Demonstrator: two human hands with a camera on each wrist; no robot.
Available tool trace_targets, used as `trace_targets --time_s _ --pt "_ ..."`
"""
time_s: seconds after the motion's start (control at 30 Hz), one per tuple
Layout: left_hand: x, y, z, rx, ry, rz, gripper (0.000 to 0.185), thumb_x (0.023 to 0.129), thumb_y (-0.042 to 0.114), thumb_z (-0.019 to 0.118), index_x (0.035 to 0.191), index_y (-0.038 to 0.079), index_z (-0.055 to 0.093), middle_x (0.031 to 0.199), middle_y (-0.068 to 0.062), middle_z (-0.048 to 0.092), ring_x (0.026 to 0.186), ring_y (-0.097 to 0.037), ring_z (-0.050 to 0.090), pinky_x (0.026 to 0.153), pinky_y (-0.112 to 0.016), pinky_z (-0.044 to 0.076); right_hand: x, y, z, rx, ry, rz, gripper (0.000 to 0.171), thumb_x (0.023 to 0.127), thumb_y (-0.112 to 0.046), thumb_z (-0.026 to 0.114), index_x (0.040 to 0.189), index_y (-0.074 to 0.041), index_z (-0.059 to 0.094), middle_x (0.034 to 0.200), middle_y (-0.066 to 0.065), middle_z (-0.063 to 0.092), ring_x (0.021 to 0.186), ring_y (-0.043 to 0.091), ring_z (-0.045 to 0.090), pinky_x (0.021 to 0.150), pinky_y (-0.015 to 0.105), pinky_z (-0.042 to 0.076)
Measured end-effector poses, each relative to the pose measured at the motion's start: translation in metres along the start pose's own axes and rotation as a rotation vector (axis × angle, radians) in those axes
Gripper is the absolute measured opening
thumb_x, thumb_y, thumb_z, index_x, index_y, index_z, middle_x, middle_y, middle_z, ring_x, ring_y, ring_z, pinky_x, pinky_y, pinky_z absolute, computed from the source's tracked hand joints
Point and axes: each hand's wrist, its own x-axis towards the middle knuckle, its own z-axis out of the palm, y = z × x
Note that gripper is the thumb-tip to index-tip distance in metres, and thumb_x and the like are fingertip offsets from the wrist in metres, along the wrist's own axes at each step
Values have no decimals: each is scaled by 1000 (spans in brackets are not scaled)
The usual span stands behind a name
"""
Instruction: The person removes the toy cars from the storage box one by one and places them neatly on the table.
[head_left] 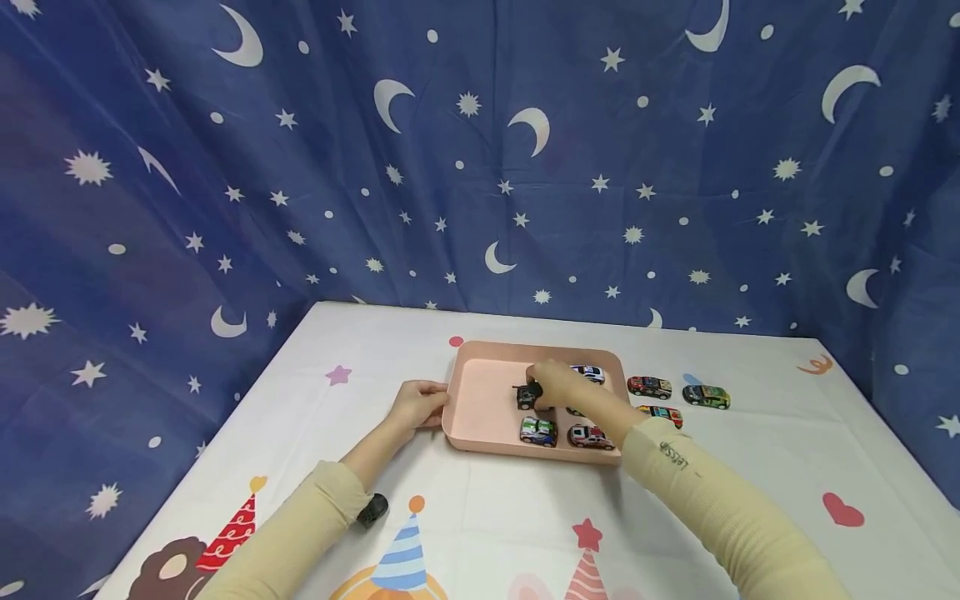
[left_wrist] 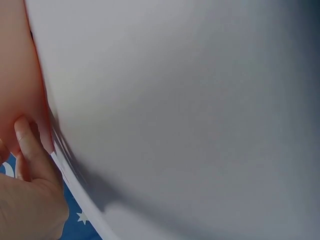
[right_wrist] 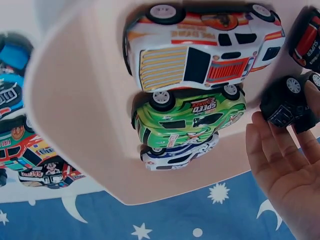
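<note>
A pink tray [head_left: 487, 450] lies on the table with several toy cars in its right part. My left hand [head_left: 417, 405] grips the tray's left rim; in the left wrist view its thumb [left_wrist: 33, 150] presses the tray's wall. Over the middle of the tray, my right hand [head_left: 553, 385] pinches a black toy car [right_wrist: 284, 106] between thumb and fingers. Nearest to it in the tray are a green and white car [head_left: 538, 431], a red and white car [head_left: 590, 437] and a white car [head_left: 589, 372]. The right forearm partly hides a green car [right_wrist: 192, 116].
Right of the tray stand a red and black car [head_left: 649, 386], a green and black car [head_left: 706, 396] and an orange car [head_left: 663, 414], partly behind the right arm. A small black object [head_left: 372, 510] shows beside the left sleeve. A blue starry curtain [head_left: 480, 208] hangs behind the table.
</note>
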Motion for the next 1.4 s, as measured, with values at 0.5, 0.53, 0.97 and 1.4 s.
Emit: trace_targets --time_s 0.5,0.53,0.97,1.4 --pt "1 -1 0 21 -3 3 30 84 4 60 113 -4 64 90 -9 68 62 -4 58 53 -17 56 -6 4 1 15 89 9 35 77 -6 74 110 0 63 107 14 66 100 28 63 89 39 55" --pt "1 -1 0 20 -5 2 30 84 4 60 113 -5 64 90 -9 67 62 -4 58 53 -17 56 -7 4 0 17 97 9 36 77 -6 75 110 1 63 108 15 66 101 28 63 89 39 56" --pt "0 -1 0 11 0 1 31 83 3 60 113 -5 64 91 -10 68 61 -3 57 51 -15 55 -15 13 -6 62 171 -47 34 75 -7 76 105 2 62 101 16 66 93 27 63 82 38 57" --pt "2 -2 1 15 10 1 31 83 4 60 113 -4 64 96 -12 68 62 -3 58 53 -16 55 -29 13 -14 125 190 -9 35 76 -9 77 107 2 64 106 16 66 97 27 63 86 39 56"
